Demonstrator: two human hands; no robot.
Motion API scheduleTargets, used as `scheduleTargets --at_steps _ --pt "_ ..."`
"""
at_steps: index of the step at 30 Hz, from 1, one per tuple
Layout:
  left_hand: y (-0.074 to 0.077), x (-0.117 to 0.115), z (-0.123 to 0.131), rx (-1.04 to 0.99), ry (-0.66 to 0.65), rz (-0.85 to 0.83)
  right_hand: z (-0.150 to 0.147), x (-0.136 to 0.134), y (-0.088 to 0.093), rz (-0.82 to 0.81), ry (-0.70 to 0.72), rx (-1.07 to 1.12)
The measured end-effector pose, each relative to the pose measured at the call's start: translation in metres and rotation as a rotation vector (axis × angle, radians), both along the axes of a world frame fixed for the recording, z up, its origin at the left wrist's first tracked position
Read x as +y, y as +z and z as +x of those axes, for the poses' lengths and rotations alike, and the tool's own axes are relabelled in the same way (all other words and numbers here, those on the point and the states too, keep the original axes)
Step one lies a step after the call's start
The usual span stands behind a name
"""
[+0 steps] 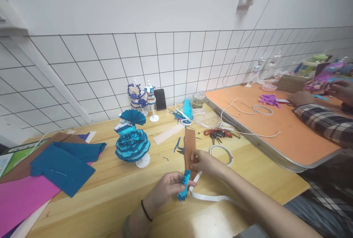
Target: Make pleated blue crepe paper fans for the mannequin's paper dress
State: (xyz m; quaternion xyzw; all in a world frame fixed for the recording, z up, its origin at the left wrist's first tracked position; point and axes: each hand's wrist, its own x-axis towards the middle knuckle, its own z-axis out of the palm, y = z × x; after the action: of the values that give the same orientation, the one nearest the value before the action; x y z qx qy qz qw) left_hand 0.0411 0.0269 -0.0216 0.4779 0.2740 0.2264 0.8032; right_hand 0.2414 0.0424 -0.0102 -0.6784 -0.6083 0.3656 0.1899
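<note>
A small pleated strip of blue and turquoise paper (184,186) is pinched between the fingers of my left hand (170,186), low in the middle of the view. Just above and to the right, my right hand (200,162) has its fingers closed at the edge of a brown paper strip (190,140); whether they grip it or something smaller is hidden. A white ribbon or tape (209,197) runs from beside the pleated piece towards my right forearm. To the left stands a small dress form in a pleated blue paper dress (132,144).
Blue, pink and brown sheets (63,162) lie at the left. Keys (217,134), scissors and a tape roll (221,155) lie right of the brown strip. Two dress forms and a phone (160,99) stand behind. Another person's hands work at the orange table (248,120).
</note>
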Motion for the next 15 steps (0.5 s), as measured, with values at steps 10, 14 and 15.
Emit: scheduleTargets --at_steps 10,14,15 --pt "-0.003 0.0 -0.005 0.057 -0.064 0.081 -0.014 0.044 0.019 0.107 -0.028 0.013" --pt "-0.001 0.001 -0.008 0.064 -0.058 0.112 -0.009 0.045 0.042 0.12 0.02 -0.149" --pt "0.001 0.001 -0.008 0.069 -0.055 0.122 -0.008 0.039 0.046 0.097 0.052 -0.206"
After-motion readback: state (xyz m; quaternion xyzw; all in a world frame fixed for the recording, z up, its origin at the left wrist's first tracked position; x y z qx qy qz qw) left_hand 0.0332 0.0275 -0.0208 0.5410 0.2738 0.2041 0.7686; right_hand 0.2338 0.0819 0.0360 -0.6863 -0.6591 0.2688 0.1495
